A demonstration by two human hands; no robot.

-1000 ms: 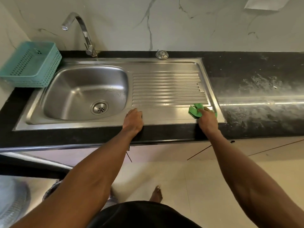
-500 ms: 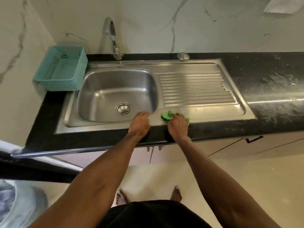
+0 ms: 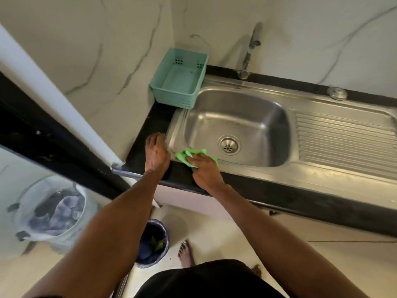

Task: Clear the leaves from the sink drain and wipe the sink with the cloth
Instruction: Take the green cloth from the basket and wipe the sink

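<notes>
Marble-veined wall panels [image 3: 300, 29] back a black counter [image 3: 279, 196] that carries a steel sink [image 3: 322, 181]. At the sink's near left corner lies the green cloth [image 3: 186, 156], bunched on the front rim and lapping over the basin's edge. On top of it presses the right hand [image 3: 204, 171], its fingers bent down over the folds and pinning the cloth to the steel (whether the thumb hooks under it cannot be told). Just left of the cloth, the left hand [image 3: 156, 153] rests palm down with fingers loosely spread, across the counter and the sink's left rim; the two hands are close together, almost touching.

Inside the basin the drain [image 3: 229, 145] sits just beyond the cloth, its perforated strainer showing bare metal. To the right of the basin runs the ribbed drainboard [image 3: 343, 143]. A tap [image 3: 249, 50] stands behind the basin at the back rim, and a small round metal strainer cap [image 3: 336, 93] lies on the back edge further right. A teal basket [image 3: 180, 82] sits in the counter's far left corner, touching the sink's rim.

On the floor below, a dark bin [image 3: 153, 244] holds some green leaves [image 3: 159, 244]. A pale bucket [image 3: 53, 214] stands well to the left, blurred. One bare foot [image 3: 185, 252] shows beside the bin.
</notes>
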